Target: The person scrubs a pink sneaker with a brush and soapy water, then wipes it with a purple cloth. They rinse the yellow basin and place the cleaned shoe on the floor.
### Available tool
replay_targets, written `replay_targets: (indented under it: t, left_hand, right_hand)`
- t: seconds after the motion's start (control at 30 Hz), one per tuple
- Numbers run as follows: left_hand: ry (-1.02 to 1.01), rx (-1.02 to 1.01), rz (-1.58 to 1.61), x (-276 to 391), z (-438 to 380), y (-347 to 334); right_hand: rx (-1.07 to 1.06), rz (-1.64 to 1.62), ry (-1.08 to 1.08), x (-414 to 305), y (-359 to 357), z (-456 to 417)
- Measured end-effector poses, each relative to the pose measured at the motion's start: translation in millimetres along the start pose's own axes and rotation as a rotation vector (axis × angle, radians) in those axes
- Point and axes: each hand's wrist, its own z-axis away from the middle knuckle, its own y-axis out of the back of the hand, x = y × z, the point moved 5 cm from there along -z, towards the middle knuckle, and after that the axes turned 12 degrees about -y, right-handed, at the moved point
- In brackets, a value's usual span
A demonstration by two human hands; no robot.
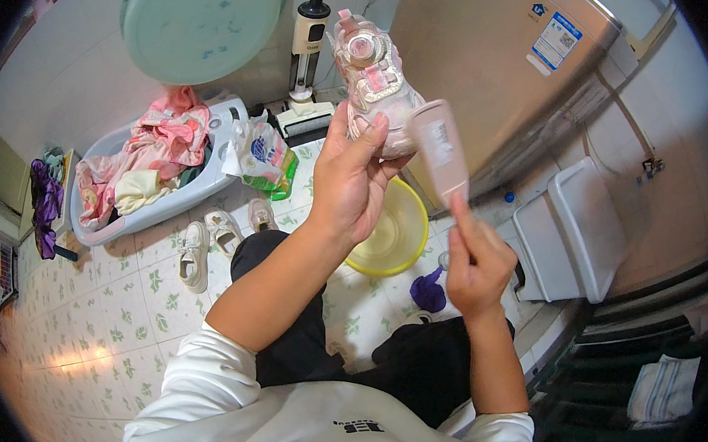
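A small pink and white sneaker [373, 84] is held up by my left hand [357, 172], its dial and pink straps facing me. My right hand [480, 260] grips the narrow end of a pale pink brush [438, 147], whose broad back with a whitish label faces up. The brush's wide end is at the sneaker's side; its working face is hidden. Below my hands, a yellow plastic basin [398, 242] stands on the tiled floor, partly covered by my left forearm. A purple cloth or bag [429, 291] lies beside the basin, below my right hand.
On the left, a grey-blue plastic tub [164, 211] holds pink and cream clothes. Near it are a plastic package [263, 159], white shoes [194, 256] and a floor cleaner [309, 51]. A large metallic appliance [494, 58] and a white bin [556, 241] stand on the right.
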Motion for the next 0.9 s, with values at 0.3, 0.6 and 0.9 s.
replay_targets:
  t: [0.3,0.6,0.9]
  left_hand:
    - [0.135,-0.105,0.098,4,-2,0]
    - [0.244,-0.158,0.162,-1,-2,5]
    - [0.215,-0.272,0.065,8,1,0]
  right_hand:
    - [-0.067,-0.002,-0.032,1,6,8]
    - [-0.041,-0.084,0.016,3,11,-1]
    - [-0.010,-0.182,-0.119,19,22,-5]
